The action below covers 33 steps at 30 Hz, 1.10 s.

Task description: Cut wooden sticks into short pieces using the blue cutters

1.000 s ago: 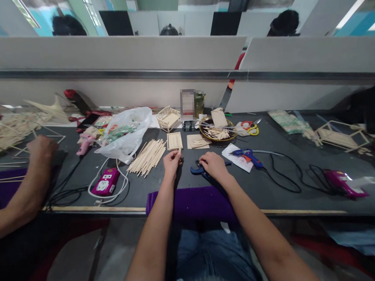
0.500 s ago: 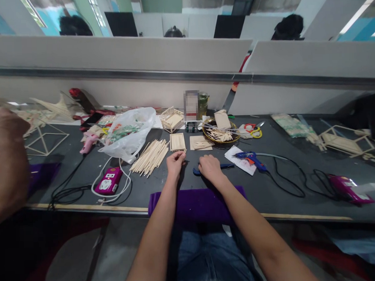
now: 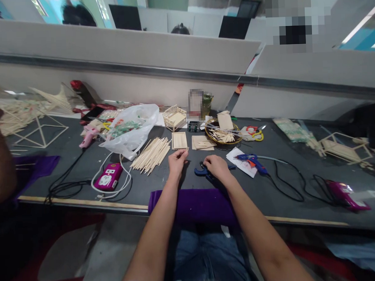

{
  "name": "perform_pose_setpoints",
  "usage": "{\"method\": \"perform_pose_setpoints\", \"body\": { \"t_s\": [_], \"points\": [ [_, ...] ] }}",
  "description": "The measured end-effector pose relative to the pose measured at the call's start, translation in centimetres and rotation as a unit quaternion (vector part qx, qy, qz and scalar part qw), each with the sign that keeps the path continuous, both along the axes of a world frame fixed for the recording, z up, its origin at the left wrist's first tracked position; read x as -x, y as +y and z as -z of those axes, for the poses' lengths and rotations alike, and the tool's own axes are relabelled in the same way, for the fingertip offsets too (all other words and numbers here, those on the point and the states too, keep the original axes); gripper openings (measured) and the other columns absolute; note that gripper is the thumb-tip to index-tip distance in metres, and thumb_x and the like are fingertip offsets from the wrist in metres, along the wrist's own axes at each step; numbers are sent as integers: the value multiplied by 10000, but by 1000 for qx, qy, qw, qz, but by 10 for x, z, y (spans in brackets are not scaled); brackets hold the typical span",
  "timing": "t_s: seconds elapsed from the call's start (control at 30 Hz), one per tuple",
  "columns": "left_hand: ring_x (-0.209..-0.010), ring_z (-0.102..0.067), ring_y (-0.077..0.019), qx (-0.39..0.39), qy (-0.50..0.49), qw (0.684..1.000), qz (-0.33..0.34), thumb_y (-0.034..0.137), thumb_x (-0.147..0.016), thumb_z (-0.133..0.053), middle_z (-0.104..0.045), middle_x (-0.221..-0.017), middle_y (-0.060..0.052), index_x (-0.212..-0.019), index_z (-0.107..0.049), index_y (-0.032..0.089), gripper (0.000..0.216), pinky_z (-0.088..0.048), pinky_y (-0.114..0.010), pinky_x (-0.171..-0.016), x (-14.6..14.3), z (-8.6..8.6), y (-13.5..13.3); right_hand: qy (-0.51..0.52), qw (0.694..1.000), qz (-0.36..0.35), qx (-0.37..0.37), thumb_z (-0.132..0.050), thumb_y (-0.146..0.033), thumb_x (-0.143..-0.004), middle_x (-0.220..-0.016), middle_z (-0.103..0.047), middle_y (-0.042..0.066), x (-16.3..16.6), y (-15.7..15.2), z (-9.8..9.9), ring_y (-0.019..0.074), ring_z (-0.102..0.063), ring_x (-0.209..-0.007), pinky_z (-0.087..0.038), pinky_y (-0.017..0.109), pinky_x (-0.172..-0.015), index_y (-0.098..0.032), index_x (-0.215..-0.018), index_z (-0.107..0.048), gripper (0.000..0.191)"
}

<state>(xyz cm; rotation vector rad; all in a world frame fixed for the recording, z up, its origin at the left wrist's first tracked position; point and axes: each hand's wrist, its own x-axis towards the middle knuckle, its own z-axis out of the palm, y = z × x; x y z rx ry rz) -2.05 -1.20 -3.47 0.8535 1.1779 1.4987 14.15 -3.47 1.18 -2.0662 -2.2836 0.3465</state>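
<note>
My left hand (image 3: 177,162) is closed in a pinch on a short wooden stick (image 3: 187,149), only the tip of which shows. Just beyond it lies a small tray-like frame (image 3: 179,140) made of sticks. My right hand (image 3: 217,165) is closed over a blue hand tool (image 3: 201,172) on the dark table; its parts stand apart, and the fingers hide its middle, so its exact kind is unclear. Left of my hands, a pile of wooden sticks (image 3: 151,155) is spread out. Behind sits a railed stick model (image 3: 174,117).
A blue glue gun (image 3: 252,162) rests on white paper to the right. Beyond are a basket of short sticks (image 3: 224,135), scissors (image 3: 255,133) and a plastic bag (image 3: 128,132). A purple cloth (image 3: 196,205) covers the near edge. Another person's arm (image 3: 2,159) is at far left.
My right hand has lifted slightly and now grips the blue tool, whose parts have spread apart. My left hand keeps its pinch. The other person's arm has shifted left, and the view has tilted slightly.
</note>
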Motion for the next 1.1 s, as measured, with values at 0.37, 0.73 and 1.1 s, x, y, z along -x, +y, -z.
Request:
{"method": "perform_pose_setpoints", "body": {
  "t_s": [0.37,0.73,1.1],
  "points": [
    [-542,-512,-85,7,-22,1000,-4,390,-517,-780,-629,-640,-13,-725,-713,129,340,-420,-183,-460,-1,-2,-1,-80,984,-95,-124,-494,-168,-848,-897,-665,141,27,-16,4,239,-574,-900,-377,314,-733,-131,-856,-669,179],
    [-438,-438,-48,36,-98,993,-47,350,-527,-755,-580,-566,20,-678,-667,132,279,-376,-185,-440,0,1,0,444,816,-107,-354,-456,-301,-914,-824,-656,18,122,47,-92,130,-583,-737,-458,255,-727,-203,-897,-644,212],
    [-448,-448,-50,16,-118,993,-26,406,-522,-798,-590,-586,15,-702,-681,133,348,-399,-189,-448,2,-3,-2,484,838,-151,-200,-482,-155,-847,-869,-696,37,143,100,-85,153,-644,-778,-482,288,-776,-169,-984,-659,224]
  ]
}}
